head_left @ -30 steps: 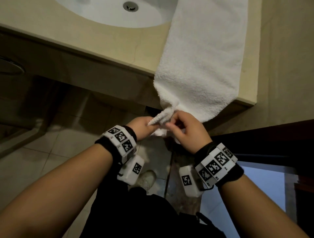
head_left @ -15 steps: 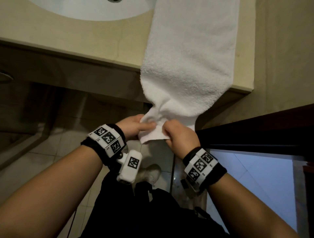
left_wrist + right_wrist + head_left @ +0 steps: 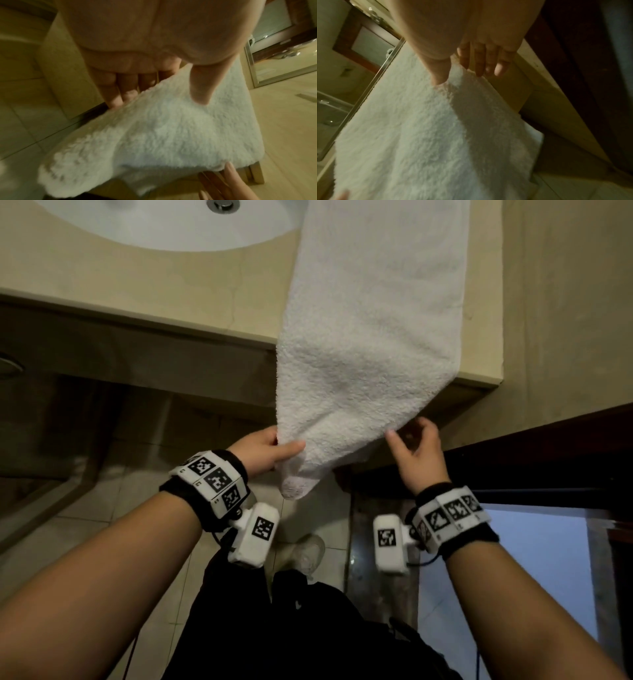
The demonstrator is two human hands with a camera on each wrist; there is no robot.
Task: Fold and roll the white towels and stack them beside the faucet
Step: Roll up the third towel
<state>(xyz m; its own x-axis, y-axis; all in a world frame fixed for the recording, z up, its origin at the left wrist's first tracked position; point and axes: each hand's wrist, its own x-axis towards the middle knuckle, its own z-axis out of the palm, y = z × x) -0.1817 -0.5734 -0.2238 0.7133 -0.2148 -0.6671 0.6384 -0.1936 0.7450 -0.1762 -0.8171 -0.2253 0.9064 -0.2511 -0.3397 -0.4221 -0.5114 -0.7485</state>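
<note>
A white towel (image 3: 370,320) lies lengthwise on the beige counter (image 3: 137,285), to the right of the sink, with its near end hanging over the counter's front edge. My left hand (image 3: 284,445) pinches the near left corner, thumb on top and fingers underneath, as the left wrist view shows (image 3: 157,101). My right hand (image 3: 404,433) pinches the near right edge, thumb on the towel (image 3: 423,135) and fingers behind it. A small flap of towel droops between the hands. The faucet is out of view.
The white sink basin (image 3: 171,224) with its drain (image 3: 222,205) sits at the top left. A beige wall (image 3: 565,302) borders the counter on the right, with a dark wooden frame (image 3: 548,446) below it. Tiled floor and my shoe (image 3: 308,549) lie underneath.
Both hands were together on the bunched middle of the towel's near end. They have moved apart to its two sides, and the end is now spread wide.
</note>
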